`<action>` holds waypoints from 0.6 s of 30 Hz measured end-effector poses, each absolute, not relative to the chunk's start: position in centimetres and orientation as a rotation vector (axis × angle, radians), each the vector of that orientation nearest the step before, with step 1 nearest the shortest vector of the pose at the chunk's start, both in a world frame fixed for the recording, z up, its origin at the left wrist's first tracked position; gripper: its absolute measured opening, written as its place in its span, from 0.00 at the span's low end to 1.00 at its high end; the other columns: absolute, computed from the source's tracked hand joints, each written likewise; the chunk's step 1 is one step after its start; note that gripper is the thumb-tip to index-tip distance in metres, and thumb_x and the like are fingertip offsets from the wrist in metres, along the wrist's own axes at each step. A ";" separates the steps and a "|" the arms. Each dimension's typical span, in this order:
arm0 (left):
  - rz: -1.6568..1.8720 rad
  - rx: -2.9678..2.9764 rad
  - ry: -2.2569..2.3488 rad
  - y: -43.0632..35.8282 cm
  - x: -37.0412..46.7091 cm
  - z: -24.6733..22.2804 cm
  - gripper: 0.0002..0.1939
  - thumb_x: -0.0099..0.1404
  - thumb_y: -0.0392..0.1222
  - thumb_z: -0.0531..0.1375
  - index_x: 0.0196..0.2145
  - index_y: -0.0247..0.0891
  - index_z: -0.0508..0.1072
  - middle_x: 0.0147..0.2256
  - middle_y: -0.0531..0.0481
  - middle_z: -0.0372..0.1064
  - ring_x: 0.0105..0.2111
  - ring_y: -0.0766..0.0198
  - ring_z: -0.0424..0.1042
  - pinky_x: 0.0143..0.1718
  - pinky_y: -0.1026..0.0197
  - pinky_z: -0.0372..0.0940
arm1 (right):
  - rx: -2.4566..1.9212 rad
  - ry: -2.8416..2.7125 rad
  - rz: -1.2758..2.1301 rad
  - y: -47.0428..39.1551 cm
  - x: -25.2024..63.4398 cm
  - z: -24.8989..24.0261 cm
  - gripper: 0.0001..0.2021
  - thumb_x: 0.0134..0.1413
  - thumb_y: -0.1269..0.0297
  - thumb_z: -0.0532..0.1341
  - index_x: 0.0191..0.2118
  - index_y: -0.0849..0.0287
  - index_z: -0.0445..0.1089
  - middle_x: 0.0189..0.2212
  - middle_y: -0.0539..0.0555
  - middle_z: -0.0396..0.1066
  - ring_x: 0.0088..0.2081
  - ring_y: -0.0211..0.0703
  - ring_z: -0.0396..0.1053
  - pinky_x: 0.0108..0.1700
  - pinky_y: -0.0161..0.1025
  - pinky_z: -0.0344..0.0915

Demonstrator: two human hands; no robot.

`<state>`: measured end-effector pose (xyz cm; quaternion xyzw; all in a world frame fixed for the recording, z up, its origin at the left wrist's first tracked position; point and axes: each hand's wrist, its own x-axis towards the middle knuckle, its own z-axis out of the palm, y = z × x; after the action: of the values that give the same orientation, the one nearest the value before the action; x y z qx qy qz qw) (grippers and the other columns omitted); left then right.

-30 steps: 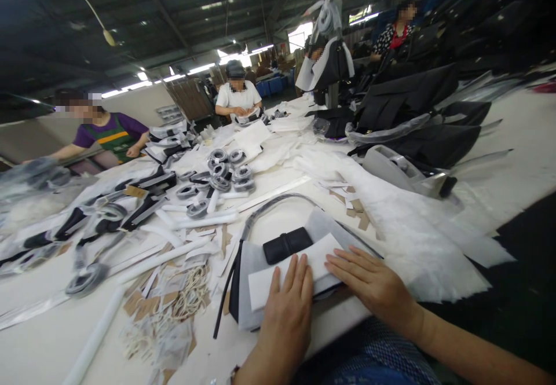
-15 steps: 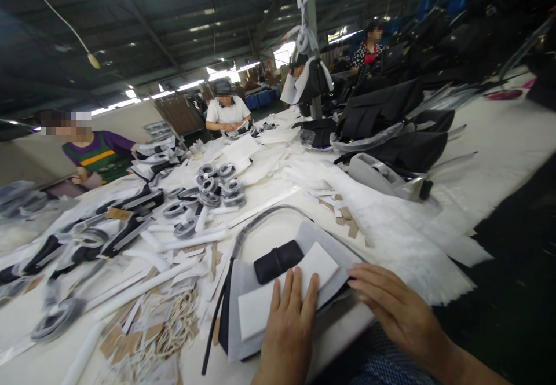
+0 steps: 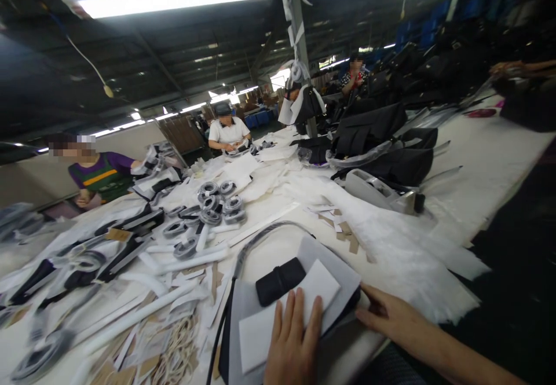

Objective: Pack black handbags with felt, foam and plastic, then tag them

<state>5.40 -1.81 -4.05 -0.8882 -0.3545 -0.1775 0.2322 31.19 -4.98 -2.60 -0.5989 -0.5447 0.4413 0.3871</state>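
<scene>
Left hand (image 3: 295, 338): fingers spread flat, pressing down from above, not wrapped round anything. All contact is on the white sheet.
Right hand (image 3: 384, 312): thumb and fingers parted, cupped at the bag's right corner. Can't tell from here whether they pinch it or only touch.
White sheet (image 3: 260, 344): folded-looking rectangle, lying askew across the lower part of the grey sheet, left hand on it.
Grey sheet (image 3: 343, 281): thin, spread over the front of the bag, one edge reaching the right hand.
Bag (image 3: 225, 353): black, lying flat at the near edge of the surface (image 3: 495, 171), right in front of the person. Dark sides show past the grey sheet.
Black flap piece (image 3: 280, 281): sits on the grey sheet, just above the white sheet. Can't tell if it's fixed to the bag.
Handle (image 3: 242, 257): arched away from the person, film-wrapped along its length.
Bag progress: my read, handle wrap done, both sheets laid on. Not done: no outer cover on the bag, no fastening visible on the sheets.
Cords (image 3: 180, 344): tangled heap, left of the bag.
Wrapped coils (image 3: 211, 202): clustered beyond the handle.
Black bags (image 3: 373, 121): piled far right, well apart from the hands.
Co-workers: purple sleeves (image 3: 115, 165) at left, white top (image 3: 228, 131) at the far end.
</scene>
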 end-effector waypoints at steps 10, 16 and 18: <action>-0.562 -2.399 -0.956 -1.2 3.8 -3.9 0.37 0.67 0.25 0.50 0.71 0.41 0.45 0.63 0.40 0.62 0.64 0.51 0.60 0.58 0.48 0.66 | -1.194 -0.999 1.480 -5.2 28.2 0.7 0.29 0.53 0.50 0.68 0.58 0.55 0.66 0.51 0.57 0.74 0.52 0.55 0.73 0.52 0.49 0.72; -0.653 -2.402 -1.015 -1.3 3.7 -4.2 0.37 0.67 0.32 0.52 0.71 0.37 0.45 0.65 0.36 0.57 0.65 0.47 0.57 0.58 0.46 0.66 | -1.146 -0.845 1.555 -4.9 26.9 3.1 0.23 0.50 0.53 0.70 0.51 0.56 0.70 0.44 0.56 0.76 0.47 0.51 0.75 0.42 0.40 0.76; -0.689 -2.374 -1.026 -1.1 3.7 -4.3 0.37 0.67 0.32 0.53 0.71 0.37 0.45 0.64 0.37 0.59 0.64 0.48 0.59 0.57 0.47 0.67 | -1.156 -0.850 1.542 -4.7 26.7 3.2 0.22 0.50 0.53 0.69 0.49 0.56 0.70 0.43 0.56 0.76 0.46 0.50 0.75 0.40 0.39 0.76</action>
<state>3.69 -1.13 -4.28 -0.8632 -0.3731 -0.2503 0.2303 26.71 -4.73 3.23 -0.4770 -0.3508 0.6362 0.4947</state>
